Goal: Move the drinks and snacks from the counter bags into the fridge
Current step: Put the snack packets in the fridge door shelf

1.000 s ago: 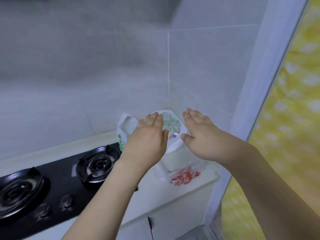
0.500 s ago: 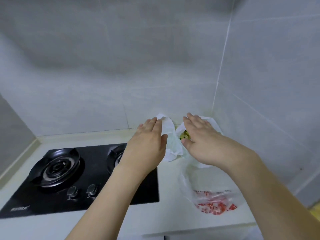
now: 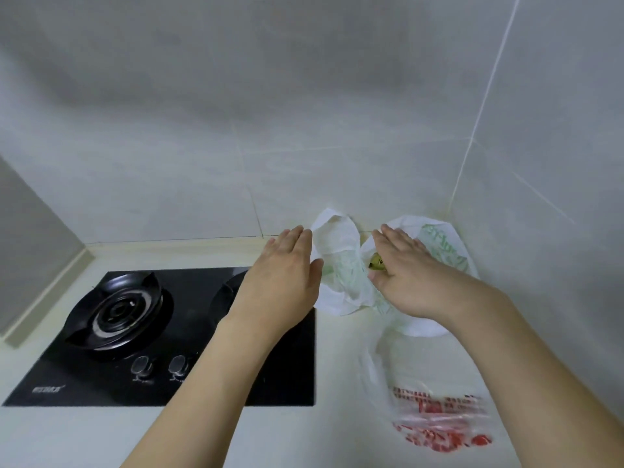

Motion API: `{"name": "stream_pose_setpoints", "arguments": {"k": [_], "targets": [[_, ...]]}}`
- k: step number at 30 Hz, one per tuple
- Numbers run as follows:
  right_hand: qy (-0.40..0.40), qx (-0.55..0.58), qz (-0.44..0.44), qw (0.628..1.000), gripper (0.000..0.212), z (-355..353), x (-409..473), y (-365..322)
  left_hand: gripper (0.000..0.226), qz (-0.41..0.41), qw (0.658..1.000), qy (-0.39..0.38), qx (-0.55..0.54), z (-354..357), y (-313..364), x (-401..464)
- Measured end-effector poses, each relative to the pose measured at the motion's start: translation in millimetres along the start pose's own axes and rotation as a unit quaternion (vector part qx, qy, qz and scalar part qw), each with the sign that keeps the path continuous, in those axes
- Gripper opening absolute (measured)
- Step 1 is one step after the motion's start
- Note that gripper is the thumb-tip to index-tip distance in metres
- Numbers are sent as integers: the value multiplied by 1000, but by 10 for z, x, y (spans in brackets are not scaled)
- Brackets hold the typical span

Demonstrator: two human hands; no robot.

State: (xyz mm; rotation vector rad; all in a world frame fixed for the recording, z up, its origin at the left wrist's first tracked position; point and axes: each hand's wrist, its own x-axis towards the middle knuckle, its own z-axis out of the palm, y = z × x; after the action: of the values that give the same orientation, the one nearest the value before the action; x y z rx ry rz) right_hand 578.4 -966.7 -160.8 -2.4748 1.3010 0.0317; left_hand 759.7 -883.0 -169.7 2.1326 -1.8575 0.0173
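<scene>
step: opening white bag [image 3: 341, 265] at table 1 o'clock | left hand [image 3: 282, 275] fingers released | right hand [image 3: 410, 275] fingers straight on bag | next, likely: spread mouth, grasp yellow item [image 3: 376, 261]

This is a home kitchen: a black two-burner gas hob [image 3: 162, 336] with two knobs [image 3: 160, 366] is set into a pale counter [image 3: 337, 366], which runs into a corner of grey-white tiled walls [image 3: 304, 113], and plastic shopping bags [image 3: 435, 258] lie on it.

Both hands, left [image 3: 282, 278] and right [image 3: 410, 275], palms down, fingers straight, forearms outstretched.
</scene>
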Motion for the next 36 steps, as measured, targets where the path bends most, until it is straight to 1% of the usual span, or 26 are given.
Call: {"name": "stream_pose_setpoints", "arguments": {"k": [6, 11, 16, 19, 22, 25, 28, 30, 32, 33, 34, 36], "targets": [[-13, 8, 53, 998, 65, 23, 339, 317, 56, 42, 999, -19, -26, 238, -70, 506], [-18, 14, 99, 995, 64, 19, 599, 641, 55, 79, 994, -51, -55, 528, -61, 979], [-35, 18, 145, 989, 63, 91, 931, 1111, 55, 90, 984, -109, -105, 952, 32, 1495], [-55, 46, 155, 985, 63, 219, 1173, 1371, 55, 70, 967, -186, -160, 1317, 31, 1747], [-67, 79, 152, 983, 63, 375, 1494, 1624, 54, 28, 943, -263, -200, 1712, 5, 1990], [-80, 120, 160, 977, 62, 540, 1859, 1898, 46, -16, 927, -302, -220, 2095, 7, 2292], [-84, 134, 156, 975, 59, 714, 2232, 2208, 34, -12, 922, -325, -208, 2457, 81, 2575], [-85, 132, 151, 976, 55, 849, 2483, 2407, 28, -2, 923, -338, -184, 2712, 155, 2713], [-103, 139, 152, 973, 50, 982, 2706, 2557, 17, 17, 925, -348, -152, 2974, 214, 2790], [-112, 137, 151, 973, 48, 1045, 2800, 2625, 18, 26, 927, -351, -132, 3096, 240, 2808], [-117, 129, 145, 974, 45, 1101, 2889, 2686, 24, 37, 929, -352, -109, 3208, 258, 2810], [-118, 120, 125, 978, 39, 1202, 3048, 2781, 45, 53, 938, -339, -52, 3401, 285, 2788]]}}
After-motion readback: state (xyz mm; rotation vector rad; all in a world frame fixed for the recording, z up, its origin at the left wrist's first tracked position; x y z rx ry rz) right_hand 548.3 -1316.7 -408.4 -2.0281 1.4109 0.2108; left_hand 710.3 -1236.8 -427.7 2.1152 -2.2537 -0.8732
